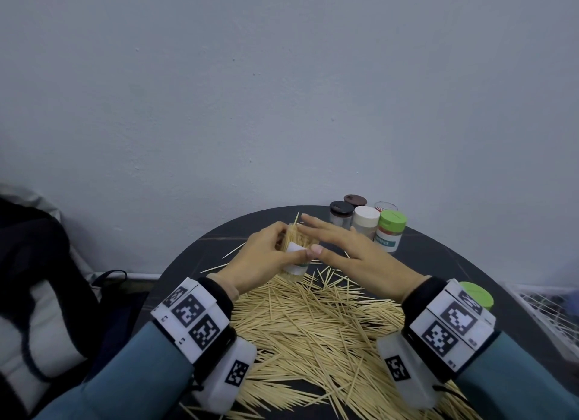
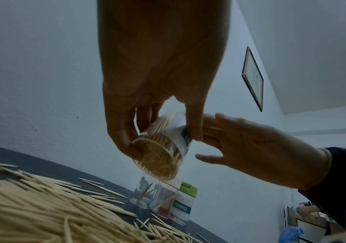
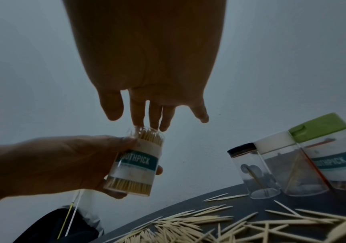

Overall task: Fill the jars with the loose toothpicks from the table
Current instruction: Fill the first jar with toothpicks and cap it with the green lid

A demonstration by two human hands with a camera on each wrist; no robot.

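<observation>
Holding a packed jar point(image 1: 294, 253) up off the table point(image 1: 200, 250), the left hand point(image 1: 263, 256) had its thumb and fingers wrapped round the body w/ the teal TOOTHPICK label facing the right wrist cam. Closest to the person tho was the big heap of loose toothpicks point(image 1: 313, 332), spread across the near half of the dark round top, so plenty left to do imo. A green lid point(image 1: 476, 294) sat just behind the right wrist (prob this jar's cap, can't say for sure).

Right hand point(image 1: 351, 247) was flat and spread, nothing in it, fingertips point(image 3: 154, 125) right at the open mouth where the stick ends poke up. I couldn't tell if they were actually touching.

Looked to me like the tamping/leveling bit before capping. To do it well: keep the jar near upright, tap the tips down w/ a flat palm rather than poking, and don't squeeze the clear wall too hard. One stray stick stuck out past the rim, so that needs seating first or the lid won't close.

Further back by the wall stood the other jars point(image 1: 365, 222), capped brown, white, green, mostly empty w/ a stick or two inside.
</observation>
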